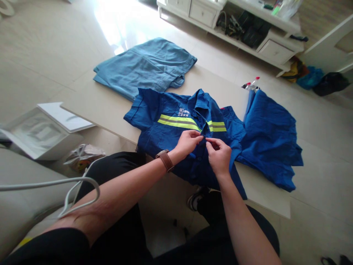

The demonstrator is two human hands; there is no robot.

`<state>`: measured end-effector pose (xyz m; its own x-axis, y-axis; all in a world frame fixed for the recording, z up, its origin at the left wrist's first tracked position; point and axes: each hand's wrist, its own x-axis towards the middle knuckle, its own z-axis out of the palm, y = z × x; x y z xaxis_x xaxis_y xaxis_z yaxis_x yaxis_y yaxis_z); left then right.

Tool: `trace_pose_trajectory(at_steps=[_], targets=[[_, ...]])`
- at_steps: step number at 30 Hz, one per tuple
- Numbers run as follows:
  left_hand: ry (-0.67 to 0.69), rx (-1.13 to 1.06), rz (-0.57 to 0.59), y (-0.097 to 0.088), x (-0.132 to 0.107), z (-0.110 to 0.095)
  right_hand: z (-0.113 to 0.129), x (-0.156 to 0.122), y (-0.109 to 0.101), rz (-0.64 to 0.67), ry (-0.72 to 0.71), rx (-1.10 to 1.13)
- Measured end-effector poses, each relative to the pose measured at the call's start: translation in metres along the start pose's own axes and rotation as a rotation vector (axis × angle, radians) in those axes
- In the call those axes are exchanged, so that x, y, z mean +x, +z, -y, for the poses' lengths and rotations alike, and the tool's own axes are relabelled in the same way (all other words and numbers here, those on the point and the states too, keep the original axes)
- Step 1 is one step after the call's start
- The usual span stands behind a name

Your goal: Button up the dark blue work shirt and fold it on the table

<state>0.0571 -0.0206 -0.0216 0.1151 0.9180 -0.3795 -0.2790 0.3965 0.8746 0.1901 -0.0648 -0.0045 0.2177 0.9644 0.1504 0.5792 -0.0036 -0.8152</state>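
A dark blue short-sleeved work shirt [168, 138] lies front side up, with a yellow-green reflective stripe across the chest and white lettering above it. Its lower part hangs over the near edge of a pale board [110, 123]. My left hand [189, 141], with a brown watch strap on the wrist, pinches the front placket just below the stripe. Close beside it, my right hand [219, 152] pinches the other edge of the same placket. The fingertips almost meet there. Any button between them is too small to make out.
Light blue folded cloth [146, 64] lies on the board's far left, and more dark blue clothing [270, 136] on its right end. A white open box [46, 129] and a plastic bag [84, 156] stand at left. A white cable [91, 180] crosses near my left forearm. Behind is a white cabinet [204, 14].
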Motion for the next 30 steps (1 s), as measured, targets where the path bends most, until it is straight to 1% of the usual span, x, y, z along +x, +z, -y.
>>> trace_pose_trajectory(at_steps=[3, 10, 16, 19, 23, 26, 30], targets=[[0.009, -0.014, 0.012, -0.0004, 0.0005, 0.0005, -0.0024, 0.0015, 0.0016, 0.001, -0.005, 0.011], [-0.013, 0.001, 0.004, -0.0006, 0.0012, -0.0003, -0.005, 0.0049, 0.0053, 0.049, -0.07, -0.033], [-0.008, -0.017, 0.023, -0.0003, 0.0016, -0.0017, -0.0036, 0.0052, 0.0058, -0.012, -0.144, -0.09], [0.003, -0.028, 0.039, -0.0002, 0.0003, -0.0029, -0.0054, 0.0057, 0.0057, 0.001, -0.154, -0.063], [-0.025, -0.05, 0.017, -0.0008, -0.0023, -0.0048, -0.0057, 0.0054, 0.0049, 0.039, -0.129, -0.038], [-0.052, -0.088, 0.012, -0.0011, -0.0036, -0.0046, -0.0032, 0.0039, 0.004, 0.031, -0.11, -0.041], [-0.047, -0.129, -0.006, -0.0007, -0.0036, -0.002, -0.0009, 0.0023, 0.0034, 0.022, -0.117, -0.034]])
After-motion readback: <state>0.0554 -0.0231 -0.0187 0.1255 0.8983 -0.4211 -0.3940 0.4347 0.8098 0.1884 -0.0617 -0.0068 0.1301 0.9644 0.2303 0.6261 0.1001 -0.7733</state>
